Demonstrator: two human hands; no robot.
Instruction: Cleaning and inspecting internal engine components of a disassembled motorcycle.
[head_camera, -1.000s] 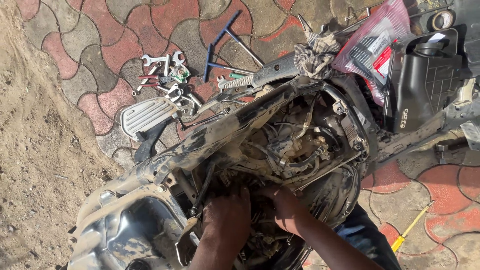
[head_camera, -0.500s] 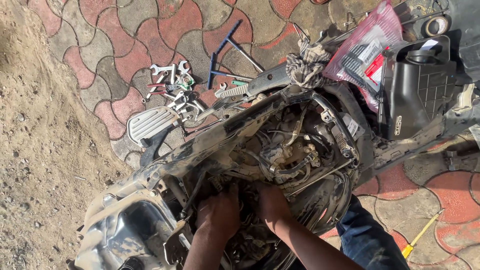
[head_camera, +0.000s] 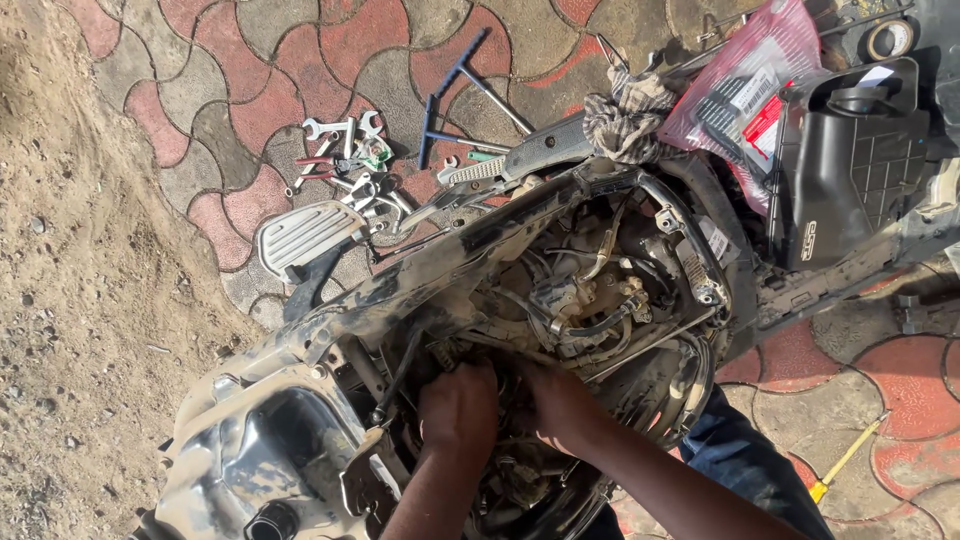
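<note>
Presently catalogued, one moment, head view:

Main item: stripped scooter body, panels off, dusty grey-black metal and scuffed plastic, laid across the paving.
Engine bay: open cavity with tangled hoses, cables and small metal fittings, greasy and dull.
Left hand: knuckles up, pushed into the lower part of the cavity; grip curled narrow, on what cannot be told.
Right hand: just beside the left, fingers buried among the parts; grip hidden, cannot tell whether closed on anything.
Footrest plate: ribbed, pale metal, rounded rectangle, beside the frame.
Tool pile: open-ended spanners, bright steel, with red-handled pliers, heaped on the pavers near the footrest.
T-handle wrenches: blue bars with steel shafts, lying crossed above the pile.
Rag: checked cloth, crumpled, resting on the upper edge of the frame.
Bag: clear pink plastic, holding packaged parts, against the black box.
Black box: moulded plastic housing, grid-ribbed face, upper right.
Screwdriver: yellow handle, thin, on the pavers lower right.
Floor: interlocking pavers, red and grey, wavy-edged, gritty.
Margin: loose sandy soil with pebbles along the left.
Cut off: forearms and a blue trouser leg at the bottom edge; scooter front below the frame line.
</note>
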